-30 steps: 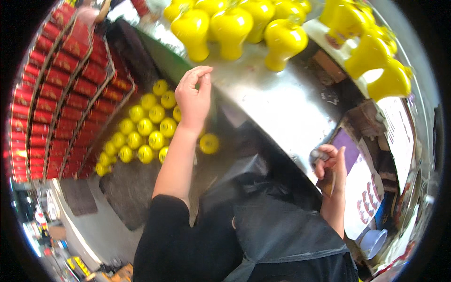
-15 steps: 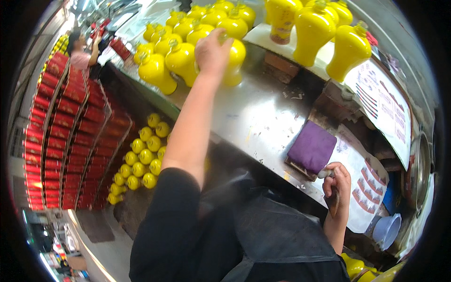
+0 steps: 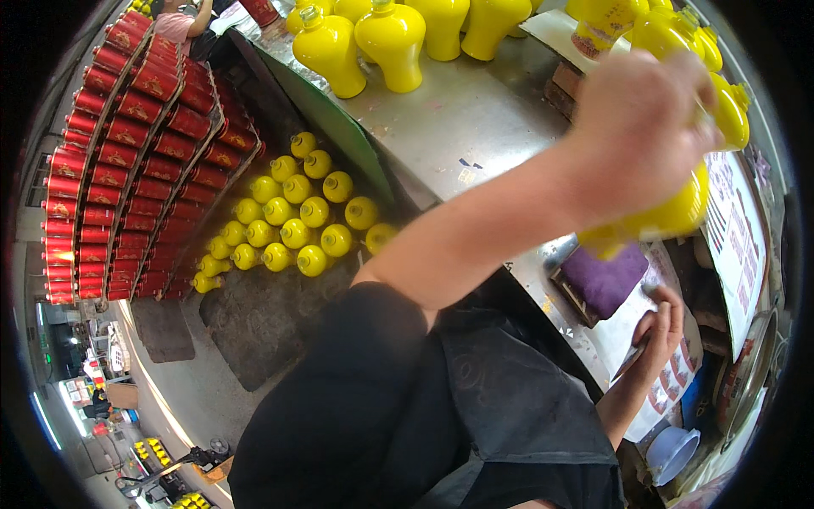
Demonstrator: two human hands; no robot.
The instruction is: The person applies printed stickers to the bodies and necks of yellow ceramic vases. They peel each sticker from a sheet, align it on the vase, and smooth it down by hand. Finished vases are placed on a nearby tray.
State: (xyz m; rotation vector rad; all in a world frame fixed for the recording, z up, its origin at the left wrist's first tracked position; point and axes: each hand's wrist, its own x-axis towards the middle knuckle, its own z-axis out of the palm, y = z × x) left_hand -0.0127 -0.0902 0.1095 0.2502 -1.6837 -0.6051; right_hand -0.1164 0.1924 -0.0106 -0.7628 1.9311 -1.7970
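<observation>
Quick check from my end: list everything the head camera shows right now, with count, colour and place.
Glossy yellow vase-shaped bottle: one, yellow, lifted over the bench in the left hand.
Yellow bottles on the steel bench: several, yellow, far end of the bench.
Yellow bottles on the floor: about twenty, yellow, clustered left of the bench.
Red cylindrical boxes: many, red, stacked in rows at far left.
Purple cloth pad: one, purple, near bench edge.
Sheets of red-and-white labels: several, at right.
Blue plastic bowl: one, lower right.
Another person: one, top left.
Left hand: grip closed on the bottle.
Right hand: on the label sheets.
</observation>
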